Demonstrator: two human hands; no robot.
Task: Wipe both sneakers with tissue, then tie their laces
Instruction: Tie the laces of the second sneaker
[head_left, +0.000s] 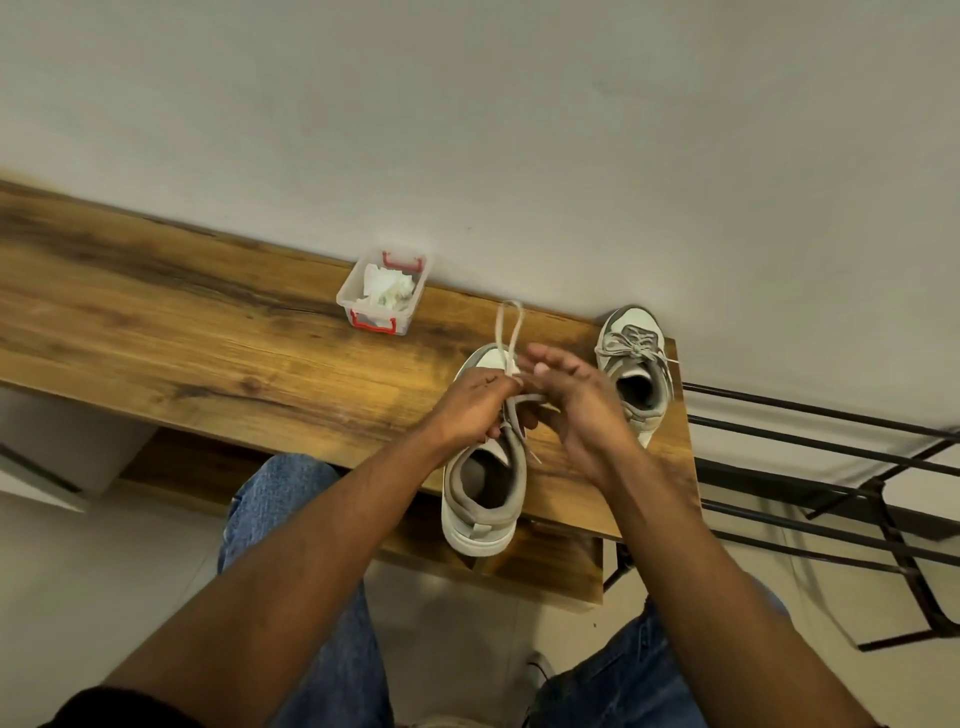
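A white and grey sneaker (480, 493) stands on the wooden bench (208, 343), heel toward me. My left hand (470, 405) pinches a loop of its lace (509, 332) that sticks up over the toe. My right hand (574, 400) is beside it over the tongue, fingers stretched out, with a lace strand running under them. The second sneaker (636, 364) sits at the bench's right end against the wall, its laces in a bow.
A small clear plastic box (382, 291) with red clips holds crumpled tissue, on the bench near the wall. A black metal rack (831, 493) stands right of the bench. My knees in blue jeans (291, 509) are under the front edge.
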